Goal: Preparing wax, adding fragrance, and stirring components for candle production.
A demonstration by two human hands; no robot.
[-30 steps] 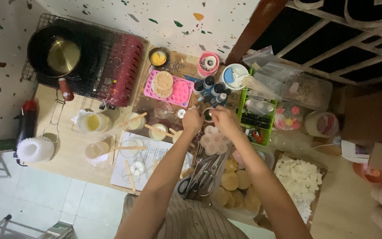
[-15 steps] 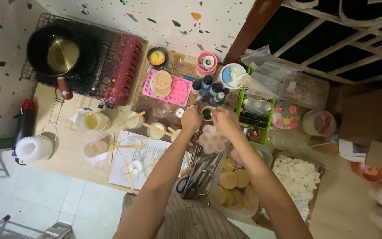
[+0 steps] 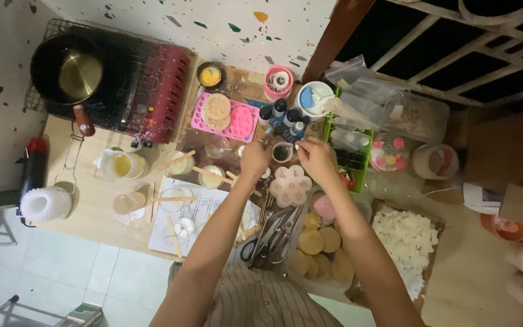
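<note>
At far left a white ribbed holder (image 3: 45, 204) is seen at the table's edge, with a red-capped dark bottle (image 3: 33, 165) at its 12 o'clock. A pan (image 3: 68, 69) with a red handle is set on a wire rack over a red stove (image 3: 146, 91). At the stove's 6 o'clock a cup of yellow liquid (image 3: 122, 165) is found, and further glasses with wooden sticks (image 3: 177, 162) are spread over a printed sheet (image 3: 198, 212). A pink mould (image 3: 225, 118) holding tan discs lies at the stove's 3 o'clock, with a small bowl of yellow stuff (image 3: 210, 75) at its 11 o'clock. The left hand (image 3: 254, 160) is curled, fingers bent inward beside the small cup (image 3: 282, 152); whether the cup is touched or anything is pinched cannot be told. The cup, dark inside, sits between both hands, at 12 o'clock of a pale flower mould (image 3: 291, 184). The right hand (image 3: 317, 158) is closed loosely at the cup's 3 o'clock, fingertips drawn together near its rim; what is pinched, if anything, cannot be told. Dropper bottles (image 3: 282, 115) are grouped at the cup's 12 o'clock. Scissors (image 3: 267, 239) and tan wax discs (image 3: 319, 248) lie below the arms. A green basket (image 3: 349, 154) stands at the right hand's 3 o'clock, and white flakes (image 3: 408, 242) are heaped at 5 o'clock.
</note>
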